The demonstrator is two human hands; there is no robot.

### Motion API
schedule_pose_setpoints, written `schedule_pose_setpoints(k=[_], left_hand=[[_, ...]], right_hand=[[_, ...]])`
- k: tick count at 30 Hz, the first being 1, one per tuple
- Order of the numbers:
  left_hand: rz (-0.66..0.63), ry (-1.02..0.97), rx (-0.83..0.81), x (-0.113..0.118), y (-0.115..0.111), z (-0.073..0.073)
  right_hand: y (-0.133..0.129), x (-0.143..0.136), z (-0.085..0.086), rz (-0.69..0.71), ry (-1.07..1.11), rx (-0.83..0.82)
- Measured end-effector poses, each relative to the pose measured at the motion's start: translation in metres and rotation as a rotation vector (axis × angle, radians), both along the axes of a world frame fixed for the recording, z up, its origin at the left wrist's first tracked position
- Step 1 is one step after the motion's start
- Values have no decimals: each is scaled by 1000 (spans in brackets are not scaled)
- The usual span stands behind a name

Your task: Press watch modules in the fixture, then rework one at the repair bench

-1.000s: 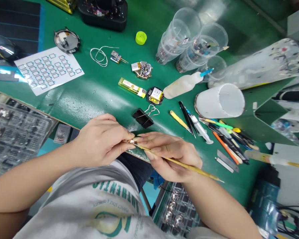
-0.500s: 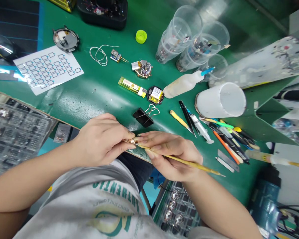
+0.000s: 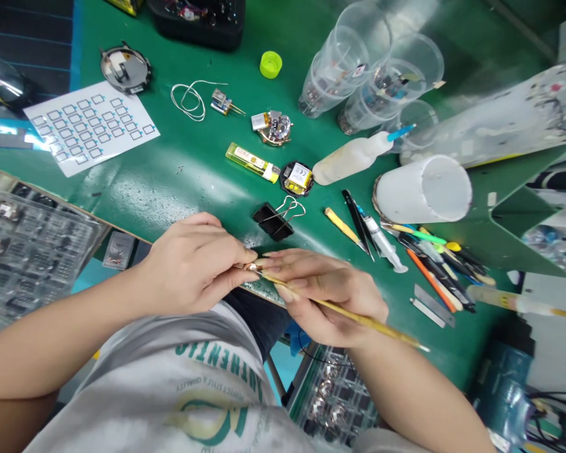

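Between finger and thumb, my left hand grips a small copper-coloured metal part, mostly hidden by the fingers. My right hand is closed round a thin yellow-handled tool with a fine metal point at its outer end. The tool's other end meets the metal part, and the right fingertips are beside it. Both hands are at the green table's near edge. Just beyond them lies a black binder clip. Past the clip are a round black watch module with a battery and a yellow-green lighter.
To the right are tweezers, a syringe, a pile of hand tools and a white cup. A squeeze bottle lies before clear plastic cups. A sticker sheet is at left; a parts tray is below.
The yellow-handled tool's outer end has swung slightly down and right with my right hand. My left hand keeps its grip on the metal part. The whole view has shifted a little.
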State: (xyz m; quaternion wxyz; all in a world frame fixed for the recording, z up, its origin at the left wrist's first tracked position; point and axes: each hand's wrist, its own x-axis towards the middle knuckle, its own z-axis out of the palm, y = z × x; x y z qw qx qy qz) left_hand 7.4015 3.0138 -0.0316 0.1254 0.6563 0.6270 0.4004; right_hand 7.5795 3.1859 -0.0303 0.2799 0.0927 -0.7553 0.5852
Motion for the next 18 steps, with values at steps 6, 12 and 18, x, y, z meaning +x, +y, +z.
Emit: schedule_pose_setpoints(k=[6, 12, 18], left_hand=[[-4, -26, -2, 0, 1, 3], [-17, -3, 18, 0, 0, 2], [19, 23, 62, 3, 0, -2]], right_hand=[[0, 0, 6, -12, -70, -150], [2, 1, 8, -19, -66, -101], [4, -1, 6, 2, -31, -10]])
